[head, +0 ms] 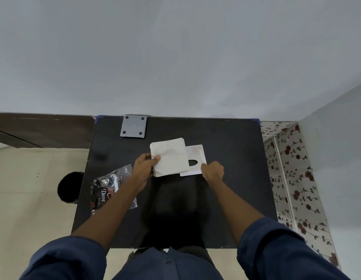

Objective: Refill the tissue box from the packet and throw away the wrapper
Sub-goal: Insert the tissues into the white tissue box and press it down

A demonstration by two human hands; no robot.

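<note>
A stack of white tissues [169, 156] lies in the middle of the black table [226, 142]. My left hand [144, 165] pinches the stack's left edge, thumb on top. The stack partly covers the white tissue box [196, 156], whose face with a dark oval slot points up. My right hand [213, 169] grips the box at its near right corner. The crumpled clear and black wrapper [108, 184] printed "Dove" lies on the table's left side, partly under my left forearm.
A grey square plate [133, 126] with dark round feet lies at the table's far edge. A black bin [69, 187] stands on the tiled floor left of the table. A floral-patterned surface runs along the right.
</note>
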